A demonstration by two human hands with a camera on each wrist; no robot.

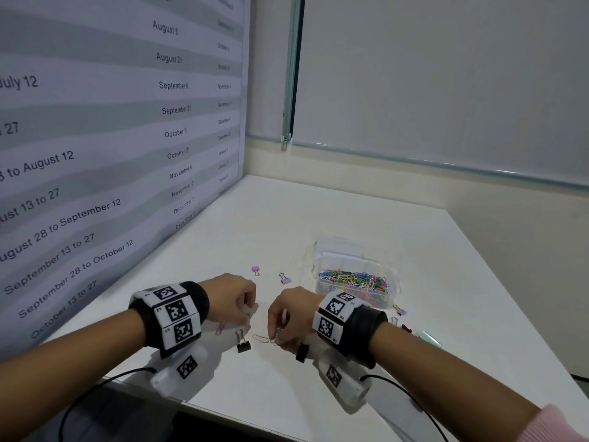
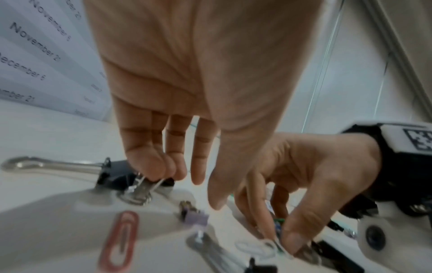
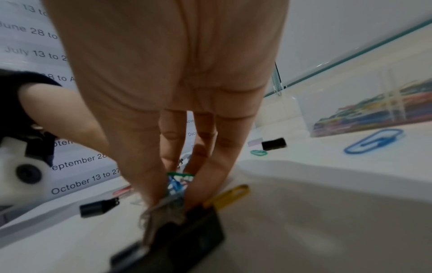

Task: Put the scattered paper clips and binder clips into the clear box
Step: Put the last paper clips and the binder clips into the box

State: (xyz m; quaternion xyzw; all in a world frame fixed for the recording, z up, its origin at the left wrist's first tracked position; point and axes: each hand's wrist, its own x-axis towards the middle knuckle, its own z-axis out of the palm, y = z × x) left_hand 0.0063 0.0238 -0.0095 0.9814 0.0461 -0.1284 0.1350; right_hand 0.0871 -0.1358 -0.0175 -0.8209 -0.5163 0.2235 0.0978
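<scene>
The clear box stands at mid-right of the white table, with many coloured paper clips inside; it also shows in the right wrist view. My left hand pinches the wire handle of a black binder clip that rests on the table. My right hand pinches a small bunch of coloured paper clips just above the table, beside a white paper clip. A second black binder clip lies under the right wrist.
Purple binder clips lie left of and in front of the box. A red paper clip, a yellow one and a blue one lie loose. A printed board walls the left side.
</scene>
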